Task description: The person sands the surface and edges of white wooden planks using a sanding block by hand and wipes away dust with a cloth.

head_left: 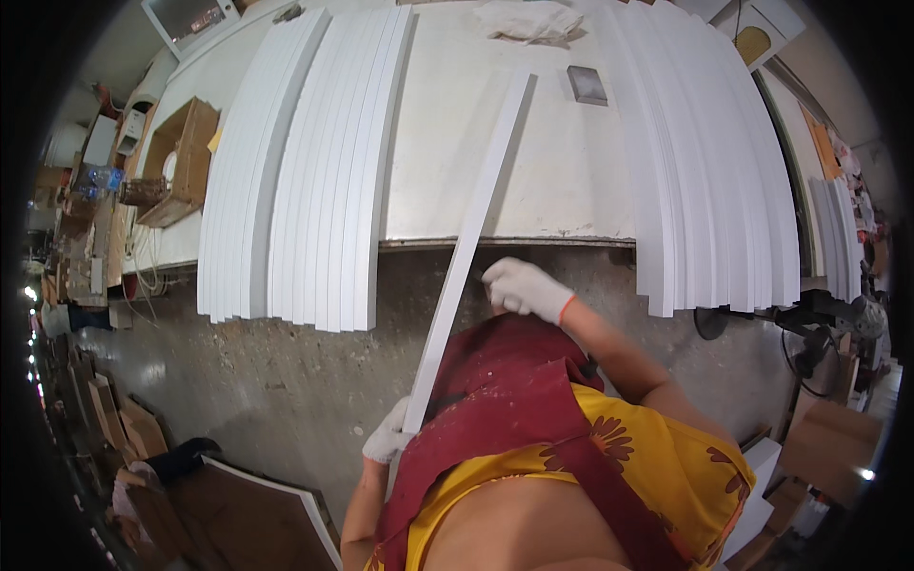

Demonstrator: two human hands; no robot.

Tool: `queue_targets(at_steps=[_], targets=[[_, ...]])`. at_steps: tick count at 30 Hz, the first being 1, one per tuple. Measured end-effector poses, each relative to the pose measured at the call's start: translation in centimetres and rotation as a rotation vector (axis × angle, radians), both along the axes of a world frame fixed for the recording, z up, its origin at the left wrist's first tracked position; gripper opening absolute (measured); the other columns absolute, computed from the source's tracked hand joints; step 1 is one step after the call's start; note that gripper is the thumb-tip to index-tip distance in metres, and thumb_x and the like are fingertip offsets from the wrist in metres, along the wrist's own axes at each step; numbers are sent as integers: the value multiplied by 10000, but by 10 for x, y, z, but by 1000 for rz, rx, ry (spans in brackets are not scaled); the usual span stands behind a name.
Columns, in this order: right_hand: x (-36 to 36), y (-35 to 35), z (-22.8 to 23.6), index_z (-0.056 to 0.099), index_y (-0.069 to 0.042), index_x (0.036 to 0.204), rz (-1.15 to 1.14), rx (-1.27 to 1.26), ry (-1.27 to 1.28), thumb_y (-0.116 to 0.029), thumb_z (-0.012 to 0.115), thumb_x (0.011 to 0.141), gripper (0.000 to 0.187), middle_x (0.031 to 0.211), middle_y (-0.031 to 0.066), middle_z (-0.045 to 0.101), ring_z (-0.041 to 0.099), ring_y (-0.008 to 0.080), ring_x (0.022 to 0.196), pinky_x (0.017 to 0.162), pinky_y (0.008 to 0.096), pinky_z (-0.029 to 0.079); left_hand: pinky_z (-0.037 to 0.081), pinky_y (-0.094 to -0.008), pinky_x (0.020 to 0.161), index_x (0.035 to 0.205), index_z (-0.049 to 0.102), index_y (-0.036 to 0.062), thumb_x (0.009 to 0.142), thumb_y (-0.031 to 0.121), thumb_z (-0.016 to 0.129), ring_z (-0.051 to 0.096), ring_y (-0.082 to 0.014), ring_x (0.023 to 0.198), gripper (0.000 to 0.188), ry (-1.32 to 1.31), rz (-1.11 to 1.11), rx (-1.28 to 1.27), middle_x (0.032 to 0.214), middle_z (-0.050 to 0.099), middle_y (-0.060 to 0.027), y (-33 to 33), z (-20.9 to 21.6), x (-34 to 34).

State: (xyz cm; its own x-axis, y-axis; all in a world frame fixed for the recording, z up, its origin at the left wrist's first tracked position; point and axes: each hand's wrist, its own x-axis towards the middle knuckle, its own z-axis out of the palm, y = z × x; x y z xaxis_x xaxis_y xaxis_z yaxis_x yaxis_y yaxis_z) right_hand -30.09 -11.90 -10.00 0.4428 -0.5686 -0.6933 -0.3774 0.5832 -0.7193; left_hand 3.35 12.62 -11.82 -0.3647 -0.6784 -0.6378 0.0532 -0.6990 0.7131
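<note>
A long white strip (473,221) slants from my lap across the table edge, its far end resting on the white table (438,124). My left hand (386,433), in a white glove, is closed around the near end of this strip. To the right of the strip, and apart from it, my gloved right hand (526,288) is held just in front of the table edge. Its fingers are curled in; whatever they may hold is hidden. A small grey rectangular block (587,86) lies on the table beyond the strip's far end.
Rows of white strips lie side by side at the left (328,181) and right (709,171), overhanging the table's near edge. A crumpled pale cloth (533,21) is at the back. A wooden box (181,162) stands far left. Brown panels (243,514) lean at the lower left.
</note>
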Motion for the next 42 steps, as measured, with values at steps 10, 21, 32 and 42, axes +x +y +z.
queue_targets(at_steps=[10, 21, 32, 42], targets=[[-31, -43, 23, 518, -29, 1279, -672, 51, -608, -209, 473, 1073, 277, 1054, 108, 676, 640, 131, 786, 642, 255, 554, 448, -222, 699, 1374, 535, 0, 678, 201, 775, 581, -88, 820, 763, 182, 227, 112, 958, 634, 5, -5, -16, -5], [48, -15, 3, 751, -147, 913, 143, -1426, 191, -247, 710, 860, 121, 801, 65, 641, 641, 289, 799, 715, 406, 520, 498, -302, 938, 1382, 529, 7, 700, 168, 759, 639, -180, 1068, 738, 97, 254, 238, 1191, 666, -76, -8, 2, -12], [-30, -221, -10, 701, -113, 1005, 49, -1424, 541, -187, 624, 908, 145, 956, 122, 652, 646, 335, 945, 824, 419, 538, 484, -252, 803, 1159, 622, 34, 718, 186, 752, 616, -125, 888, 484, 114, 295, 323, 1006, 656, -25, -19, 19, -18], [-131, -419, -27, 752, -103, 1027, -220, -1406, 863, -284, 593, 923, 262, 1042, 141, 719, 663, 343, 1005, 867, 455, 520, 447, -250, 749, 1093, 633, 24, 700, 259, 793, 583, -116, 859, 485, 159, 308, 318, 960, 641, -12, -8, 0, -16]])
